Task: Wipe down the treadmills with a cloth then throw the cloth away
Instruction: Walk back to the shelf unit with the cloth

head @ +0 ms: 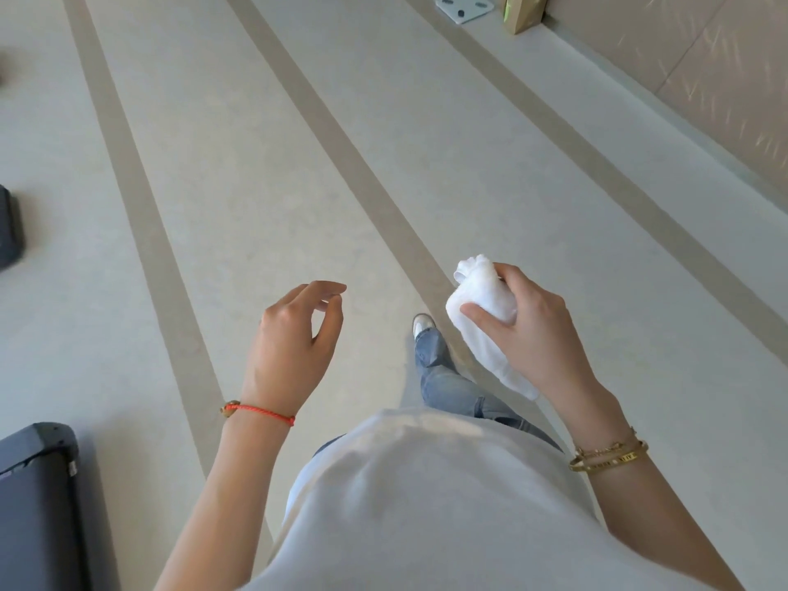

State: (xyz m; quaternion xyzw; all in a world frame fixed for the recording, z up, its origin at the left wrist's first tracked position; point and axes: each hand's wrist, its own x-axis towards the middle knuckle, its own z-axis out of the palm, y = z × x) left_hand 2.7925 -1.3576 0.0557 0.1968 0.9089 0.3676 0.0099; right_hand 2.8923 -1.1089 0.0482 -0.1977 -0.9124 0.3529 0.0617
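From the head view I am looking down at a pale floor (264, 198) crossed by long tan stripes (341, 151) running away from me. My right hand (528, 322) is gripping a bunched white cloth (482, 300) — thumb pressing across the front of it, fingers curling round the back, one crumpled end poking up above the hand and the rest trailing down below the palm. The cloth is hanging in the air in front of my right hip, above the floor, touching nothing but the hand.

My left hand (294, 334) is holding nothing; its fingers are hanging loosely curled with the thumb tip near the forefinger, hovering at about the same height as the right. A red cord bracelet (260, 412) is sitting on the left wrist and gold bangles (609, 456) on the right.

Below the hands I am seeing a light grey shirt (426, 505), a leg in blue jeans (447, 377) and a white shoe (423, 324) stepping forward on the floor. At the lower left edge a dark treadmill corner (38, 496) is showing, and another dark shape (8, 228) is sitting at the left edge — too cropped for me to tell what it is. Far off at the top right a flat pale scale (464, 5) is lying on the floor beside a tan paper bag (522, 12), next to the wall (682, 74)
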